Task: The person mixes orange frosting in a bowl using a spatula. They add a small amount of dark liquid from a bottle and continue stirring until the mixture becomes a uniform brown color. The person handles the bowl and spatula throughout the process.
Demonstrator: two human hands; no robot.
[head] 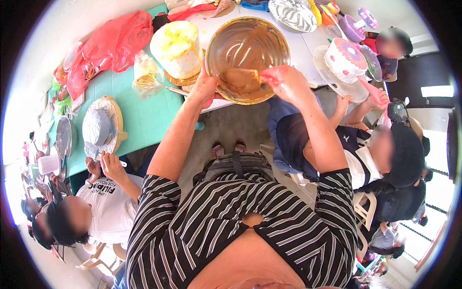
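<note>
A metal mixing bowl point(249, 30) is tilted towards me over the table edge, its inside smeared with brown frosting or batter point(236, 85). My left hand point(206, 88) grips its rim at the lower left. In my right hand point(283, 82) is a spatula point(245, 76), its blade coated brown and down in the mixture near the bowl's close side. Just left of the bowl stands a tall round cake point(177, 48) with white and yellow icing on a gold board point(182, 80). A wire whisk point(148, 82) lies beside it, its handle reaching towards my left hand.
Left, on the green table point(155, 112), are a red plastic bag point(119, 39) and a foil-covered form point(99, 124) that another person handles. At right, a seated person holds a piping bag point(373, 92) by a pink-and-white cake point(346, 59). A smeared bowl point(292, 14) sits at the back.
</note>
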